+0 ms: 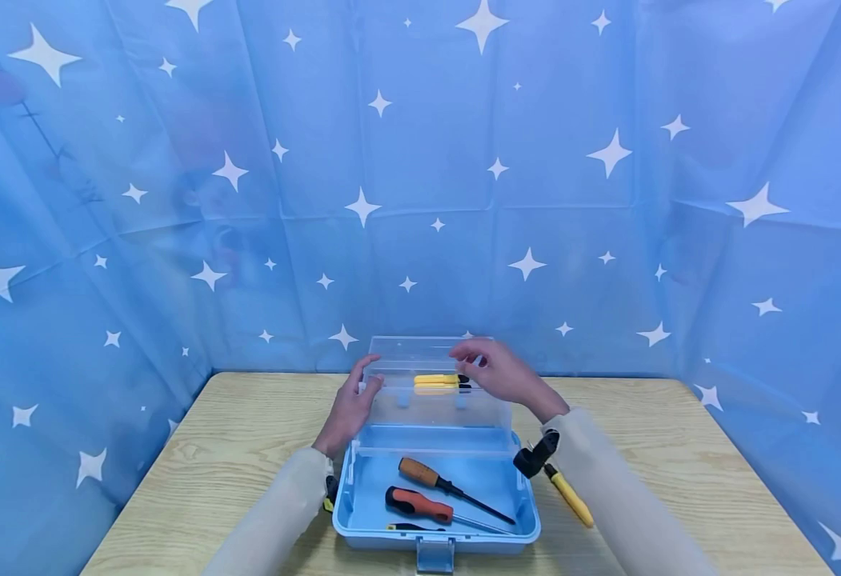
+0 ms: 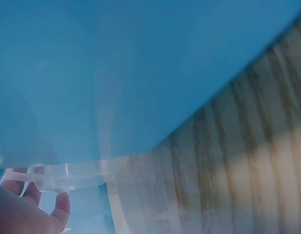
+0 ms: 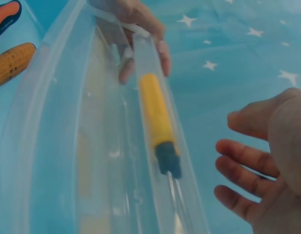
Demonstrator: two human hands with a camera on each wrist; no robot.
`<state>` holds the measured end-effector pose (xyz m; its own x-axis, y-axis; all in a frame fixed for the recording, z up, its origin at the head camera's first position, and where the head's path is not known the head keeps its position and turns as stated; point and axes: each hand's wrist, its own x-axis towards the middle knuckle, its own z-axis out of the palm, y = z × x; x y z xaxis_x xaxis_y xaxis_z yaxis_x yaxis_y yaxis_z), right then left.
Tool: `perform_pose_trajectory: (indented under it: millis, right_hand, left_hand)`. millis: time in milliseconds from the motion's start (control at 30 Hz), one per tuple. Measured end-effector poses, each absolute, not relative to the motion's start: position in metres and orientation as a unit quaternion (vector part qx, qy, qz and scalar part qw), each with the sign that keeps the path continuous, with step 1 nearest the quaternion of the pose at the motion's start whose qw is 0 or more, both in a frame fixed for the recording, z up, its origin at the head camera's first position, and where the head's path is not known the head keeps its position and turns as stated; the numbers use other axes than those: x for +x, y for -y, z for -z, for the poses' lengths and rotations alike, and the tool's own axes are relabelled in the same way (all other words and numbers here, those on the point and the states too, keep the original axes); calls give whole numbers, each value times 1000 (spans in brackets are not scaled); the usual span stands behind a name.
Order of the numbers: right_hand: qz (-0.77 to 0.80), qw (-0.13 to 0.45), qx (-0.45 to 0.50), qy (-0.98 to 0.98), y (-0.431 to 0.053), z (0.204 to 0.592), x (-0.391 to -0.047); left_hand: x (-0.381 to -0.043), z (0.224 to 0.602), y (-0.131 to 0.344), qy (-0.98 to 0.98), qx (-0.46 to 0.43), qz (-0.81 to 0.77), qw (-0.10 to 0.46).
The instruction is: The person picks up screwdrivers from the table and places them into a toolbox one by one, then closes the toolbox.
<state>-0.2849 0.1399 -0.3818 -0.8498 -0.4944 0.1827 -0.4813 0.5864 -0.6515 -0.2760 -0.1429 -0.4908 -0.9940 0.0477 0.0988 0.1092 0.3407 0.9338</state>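
Observation:
A light-blue toolbox (image 1: 436, 541) stands with its clear lid (image 1: 427, 412) raised at the back. My left hand (image 1: 351, 408) grips the lid's left edge, thumb in front and fingers behind; the left wrist view shows fingertips around the clear plastic. Beside the lid's right end is my right hand (image 1: 502, 372), fingers loosely bent and holding nothing, apart from the lid in the right wrist view. A yellow-handled tool (image 3: 156, 109) with a black collar and thin metal shaft lies in the lid's narrow compartment. Inside the box are a wooden-handled screwdriver (image 1: 420, 472) and a red-and-black screwdriver (image 1: 420, 504).
Another yellow-handled tool (image 1: 571, 498) lies on the wooden table (image 1: 679, 480) right of the box, partly under my right sleeve. Near the box's front wall is a small black-and-yellow item (image 1: 414, 526). A blue star-patterned curtain (image 1: 420, 160) hangs behind the table.

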Motion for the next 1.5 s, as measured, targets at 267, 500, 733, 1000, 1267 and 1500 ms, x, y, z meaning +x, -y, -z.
perform_pose_trajectory:
  millis: [267,500,733,1000,1267,1500]
  right_hand:
    - [397,-42,-257,-880,-178,381,-278]
    - [390,-50,-223,-892,-209,399,-273]
    - [394,-52,-220,-891,-231,418,-265]
    - [398,-30,-196,-896,-247,430,-256]
    - [407,3,-185,-894,-261,446,-249]
    - [408,33,-184,-894,-271,465,-245]
  left_hand:
    - [-277,491,142,818,-47,572,26]
    - [-276,490,141,821,-42,569,24]
    - [-275,491,141,820,-42,570,23]
    - [-275,491,141,819,-37,571,26]
    - [-276,493,142,818,-43,573,26]
    - [-276,492,141,818,-43,573,27]
